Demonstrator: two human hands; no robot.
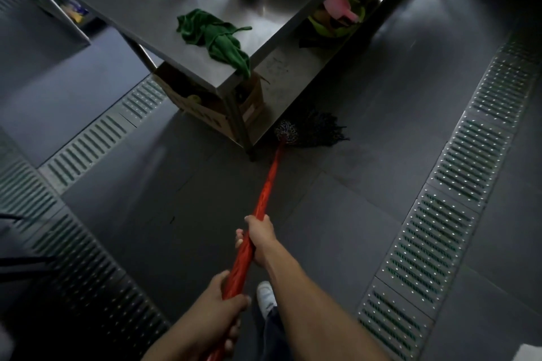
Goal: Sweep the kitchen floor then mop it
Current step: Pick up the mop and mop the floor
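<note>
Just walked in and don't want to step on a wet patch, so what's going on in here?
A person is mopping. Both hands grip the red mop handle: the right hand further down the shaft, the left hand nearer the body. The dark mop head lies on the grey tiled floor by the corner leg of the steel table, partly under its lower shelf. A green cloth sits on the tabletop.
</note>
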